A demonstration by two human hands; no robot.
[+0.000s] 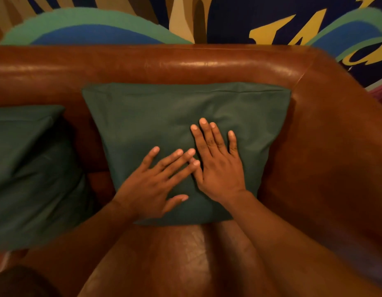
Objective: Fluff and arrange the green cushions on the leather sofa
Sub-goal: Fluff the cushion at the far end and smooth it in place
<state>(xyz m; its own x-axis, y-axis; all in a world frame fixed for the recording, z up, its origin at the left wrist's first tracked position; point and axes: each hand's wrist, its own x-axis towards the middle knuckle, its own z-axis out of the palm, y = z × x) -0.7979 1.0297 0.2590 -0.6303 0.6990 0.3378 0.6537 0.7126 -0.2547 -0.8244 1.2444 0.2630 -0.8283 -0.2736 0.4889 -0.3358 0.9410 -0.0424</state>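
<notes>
A dark green cushion leans upright against the backrest of the brown leather sofa, close to its right armrest. My left hand and my right hand both lie flat on the cushion's front with fingers spread, side by side and touching at the fingertips. Neither hand grips the fabric. A second green cushion lies slumped on the seat at the left, with its top corner tilted towards the backrest.
The sofa's right armrest rises just beside the cushion. The leather seat stretches out below my forearms. A painted wall in blue, green and yellow stands behind the backrest.
</notes>
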